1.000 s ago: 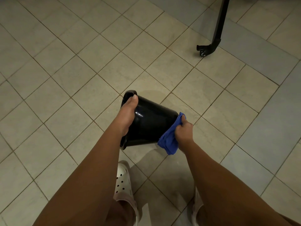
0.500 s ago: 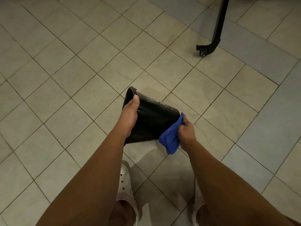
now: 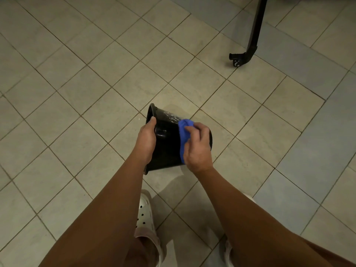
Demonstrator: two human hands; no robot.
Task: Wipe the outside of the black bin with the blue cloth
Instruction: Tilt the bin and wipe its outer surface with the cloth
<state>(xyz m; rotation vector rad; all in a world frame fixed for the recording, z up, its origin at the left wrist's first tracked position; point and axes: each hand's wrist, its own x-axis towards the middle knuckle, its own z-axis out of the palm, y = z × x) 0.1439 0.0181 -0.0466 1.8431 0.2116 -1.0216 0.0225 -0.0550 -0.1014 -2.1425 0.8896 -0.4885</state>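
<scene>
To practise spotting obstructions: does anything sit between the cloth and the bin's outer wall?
Nothing visible does. The right hand holds the cloth straight against the bin; the left hand grips its rim.

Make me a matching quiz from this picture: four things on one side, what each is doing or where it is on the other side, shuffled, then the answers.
Things:
1. left hand
2. right hand
3. white clog
4. black wheeled leg

States or places:
A. stands on the tiled floor at top right
B. holds the blue cloth against the side of the black bin
C. grips the bin's rim
D. lies between the two forearms

Pairs: 1-C, 2-B, 3-D, 4-A
</scene>
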